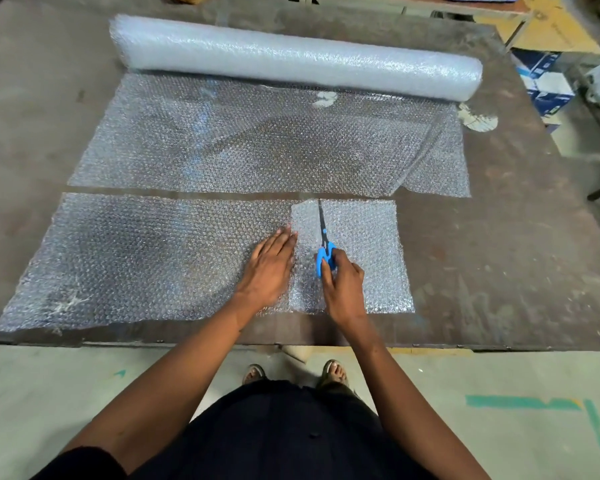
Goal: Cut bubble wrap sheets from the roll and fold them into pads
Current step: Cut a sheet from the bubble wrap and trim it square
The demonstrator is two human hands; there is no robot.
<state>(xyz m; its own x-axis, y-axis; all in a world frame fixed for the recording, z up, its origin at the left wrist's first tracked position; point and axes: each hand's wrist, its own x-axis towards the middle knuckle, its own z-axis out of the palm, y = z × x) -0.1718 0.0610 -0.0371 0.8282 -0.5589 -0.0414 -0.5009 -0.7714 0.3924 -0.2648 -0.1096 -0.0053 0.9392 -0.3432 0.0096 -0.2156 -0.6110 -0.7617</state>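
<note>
A big bubble wrap roll (291, 58) lies across the back of the brown table (499, 258), with a stretch of wrap (257, 140) unrolled toward me. In front of it lies a separate cut strip (136, 258). My left hand (271, 265) presses flat on this strip. My right hand (342, 282) grips blue-handled scissors (324, 244), blades pointing away from me, almost at the strip's far edge. The cut line divides off a smaller piece (368, 254) on the right.
Cardboard sheets (551, 29) and blue-and-white boxes (548, 84) lie on the floor beyond the table's right side. A torn white scrap (478, 119) sits by the roll's right end. My feet stand at the table's near edge, on a floor with green tape marks (534, 403).
</note>
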